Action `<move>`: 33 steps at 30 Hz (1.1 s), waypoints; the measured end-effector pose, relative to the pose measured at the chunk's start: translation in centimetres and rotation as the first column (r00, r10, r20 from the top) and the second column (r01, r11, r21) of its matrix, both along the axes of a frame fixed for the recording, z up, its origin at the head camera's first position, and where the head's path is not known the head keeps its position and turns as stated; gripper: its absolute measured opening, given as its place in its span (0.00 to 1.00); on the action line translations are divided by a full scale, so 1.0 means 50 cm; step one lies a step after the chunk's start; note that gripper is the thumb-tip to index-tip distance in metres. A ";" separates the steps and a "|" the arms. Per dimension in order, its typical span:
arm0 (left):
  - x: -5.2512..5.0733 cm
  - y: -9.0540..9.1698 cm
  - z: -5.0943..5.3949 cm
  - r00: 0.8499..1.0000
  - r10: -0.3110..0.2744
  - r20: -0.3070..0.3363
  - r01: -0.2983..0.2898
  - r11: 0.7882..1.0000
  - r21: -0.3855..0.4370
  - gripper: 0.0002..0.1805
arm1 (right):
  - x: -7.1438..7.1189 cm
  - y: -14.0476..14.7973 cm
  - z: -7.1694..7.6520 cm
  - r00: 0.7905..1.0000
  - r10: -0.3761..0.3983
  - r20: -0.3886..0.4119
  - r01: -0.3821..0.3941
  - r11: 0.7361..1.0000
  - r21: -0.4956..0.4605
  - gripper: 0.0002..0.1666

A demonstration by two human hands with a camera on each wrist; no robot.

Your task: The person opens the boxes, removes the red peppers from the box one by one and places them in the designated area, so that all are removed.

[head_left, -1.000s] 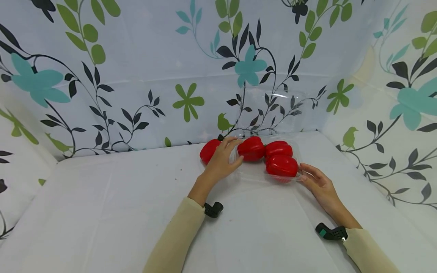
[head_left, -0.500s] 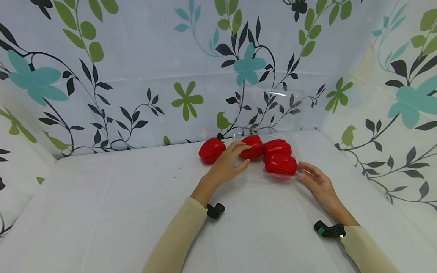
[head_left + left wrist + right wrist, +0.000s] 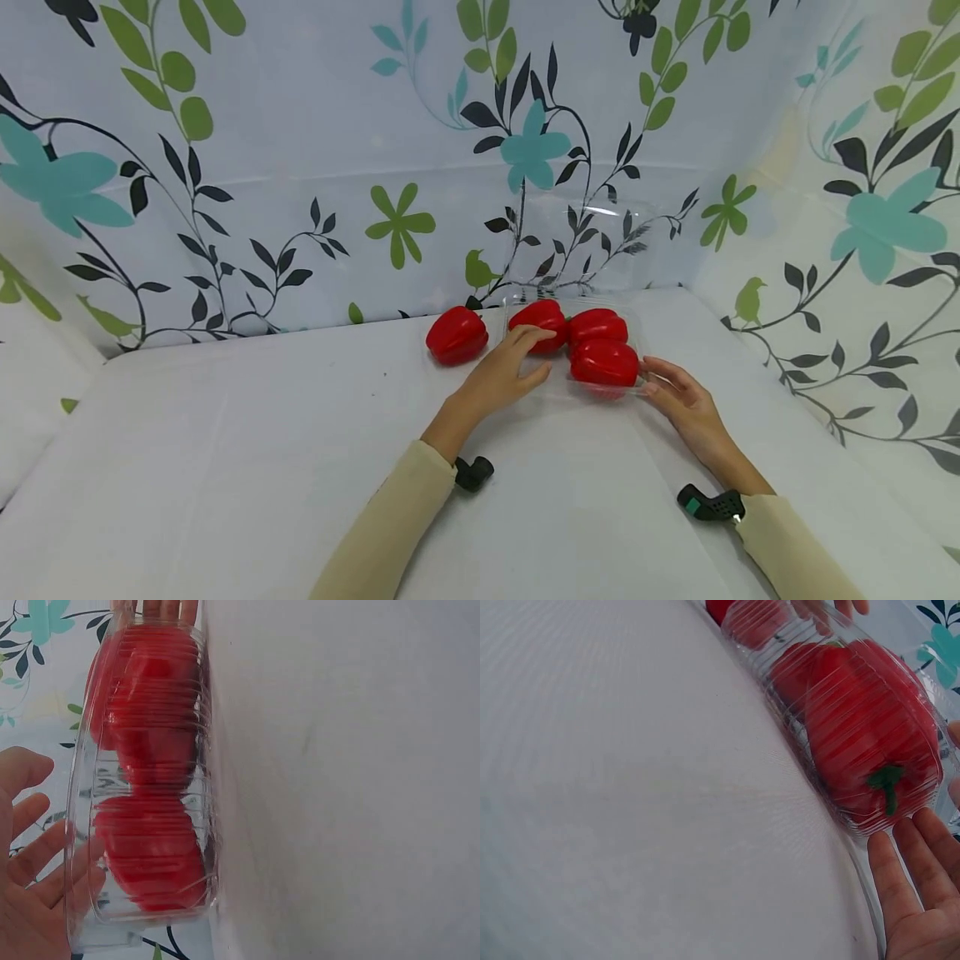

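Note:
A clear plastic clamshell box (image 3: 536,385) lies near the back of the table, its see-through lid (image 3: 600,237) raised against the backdrop. Inside are three red bell peppers: one at the left (image 3: 538,317), one at the back right (image 3: 597,323) and one at the front right (image 3: 604,363). Another red bell pepper (image 3: 457,336) sits outside, left of the box. My left hand (image 3: 501,377) hovers at the box's front left, fingers loosely bent over the left pepper, holding nothing. My right hand (image 3: 686,408) touches the box's right front corner; its fingers (image 3: 922,859) look fairly straight in the right wrist view.
A white cloth covers the table (image 3: 247,467). Behind it and to the right hangs a patterned backdrop (image 3: 300,150) with leaves and flowers. Black camera mounts (image 3: 712,503) sit on both wrists.
My left hand has moved right, from beside the outside pepper to over the left pepper in the box. My right hand stays at the box's corner. The head view has shifted slightly.

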State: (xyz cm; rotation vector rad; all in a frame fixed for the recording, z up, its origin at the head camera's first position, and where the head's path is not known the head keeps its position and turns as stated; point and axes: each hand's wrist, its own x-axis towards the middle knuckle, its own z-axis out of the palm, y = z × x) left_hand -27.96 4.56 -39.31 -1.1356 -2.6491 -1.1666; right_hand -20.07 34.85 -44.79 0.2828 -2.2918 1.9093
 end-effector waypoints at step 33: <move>-0.016 0.074 0.015 0.993 -0.026 0.116 0.045 0.987 -0.157 0.35 | -0.003 0.001 -0.005 1.000 -0.015 0.021 0.015 1.000 0.006 0.29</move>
